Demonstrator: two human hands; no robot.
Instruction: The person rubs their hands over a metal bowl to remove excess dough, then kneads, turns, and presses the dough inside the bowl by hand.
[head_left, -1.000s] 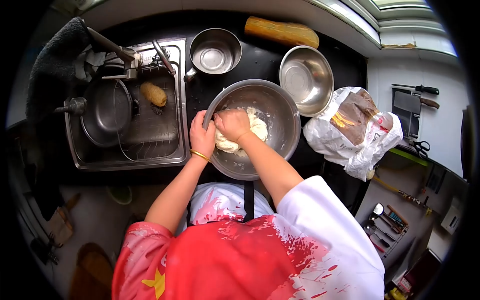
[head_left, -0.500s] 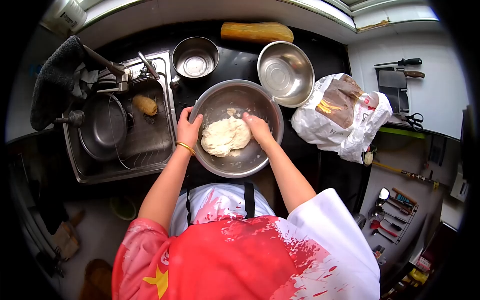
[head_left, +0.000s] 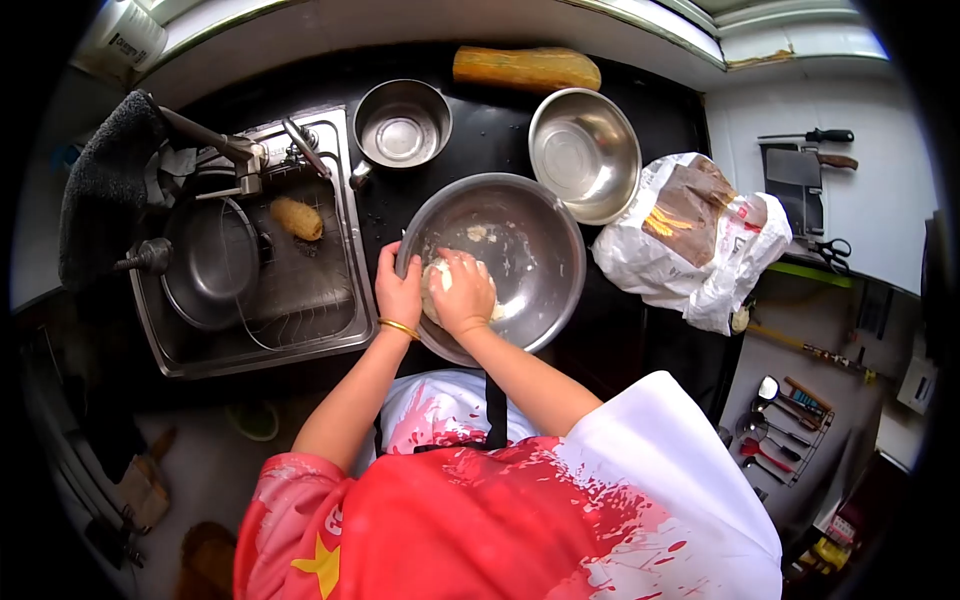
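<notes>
"In the head view, where's the pale, lumpy dough (head_left: 431, 303)?"
"In the left part of the large, round, grey metal bowl (head_left: 537, 270)."
"And the hands?"
"The left hand (head_left: 399, 293) grips the bowl's rim; the right hand (head_left: 465, 295) lies over the dough, but I can't tell whether its fingers close."
"Near the bowl?"
"A shiny, round steel basin (head_left: 585, 155), beyond its right side."

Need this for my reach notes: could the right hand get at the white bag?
Probably yes: once off the dough, the right hand need only clear the large bowl's rim to reach the white bag.
</notes>
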